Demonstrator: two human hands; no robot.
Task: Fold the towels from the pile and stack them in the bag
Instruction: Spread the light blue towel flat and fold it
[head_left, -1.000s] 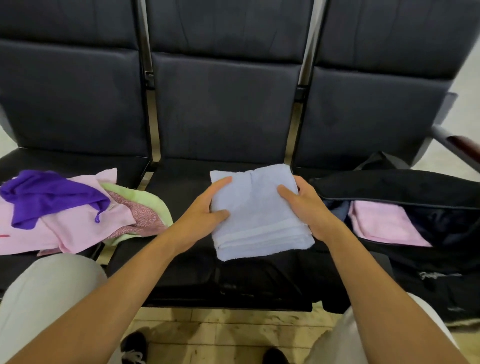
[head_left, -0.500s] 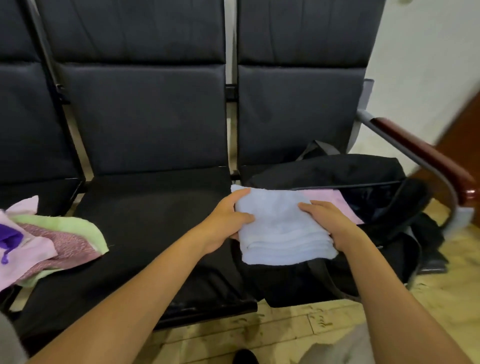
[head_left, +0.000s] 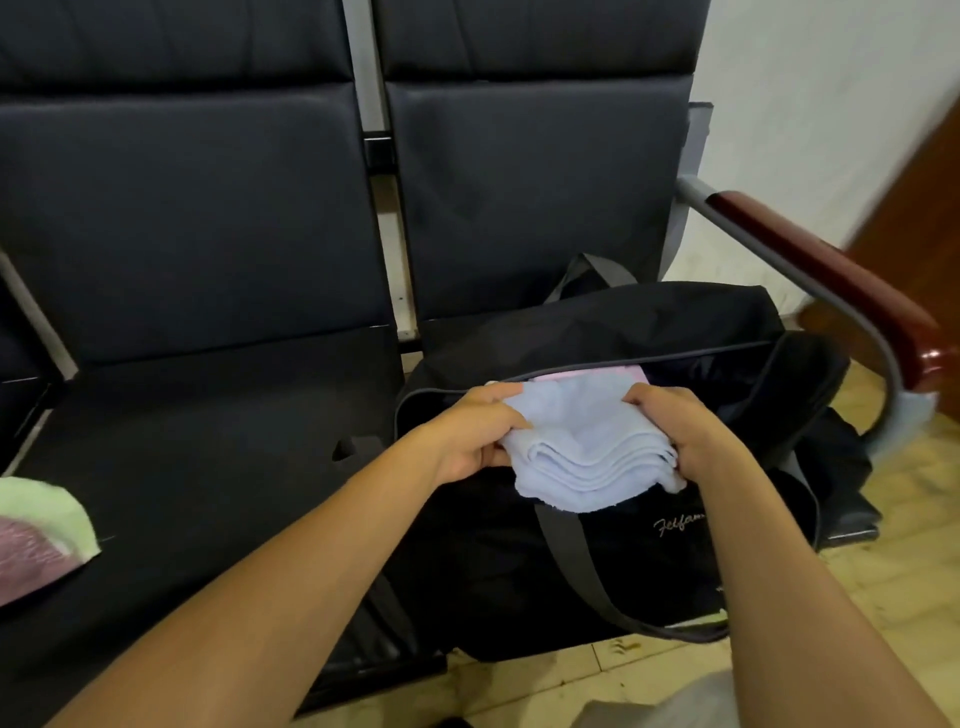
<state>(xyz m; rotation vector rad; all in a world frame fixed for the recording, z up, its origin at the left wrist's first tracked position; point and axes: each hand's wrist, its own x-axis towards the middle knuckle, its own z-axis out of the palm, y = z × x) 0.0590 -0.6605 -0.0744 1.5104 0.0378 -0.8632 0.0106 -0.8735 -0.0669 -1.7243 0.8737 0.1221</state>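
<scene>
Currently, head view: left hand (head_left: 470, 434) and right hand (head_left: 685, 434) each grip 1 side of the folded light-blue towel (head_left: 587, 447), fingers curled round its edges. Towel held over the open mouth of the black bag (head_left: 597, 322) on the right seat; pink towel (head_left: 613, 373) inside, beneath it. Green towel (head_left: 49, 506) at far left

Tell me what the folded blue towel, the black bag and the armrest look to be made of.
Folded blue towel: soft terry cloth, going by its fuzzy matte nap and thick layered edges. Black bag: thin woven synthetic, probably nylon, with a slight sheen and loose creases. Armrest: glossy reddish-brown top, likely varnished wood, on a grey painted metal bar.
</scene>
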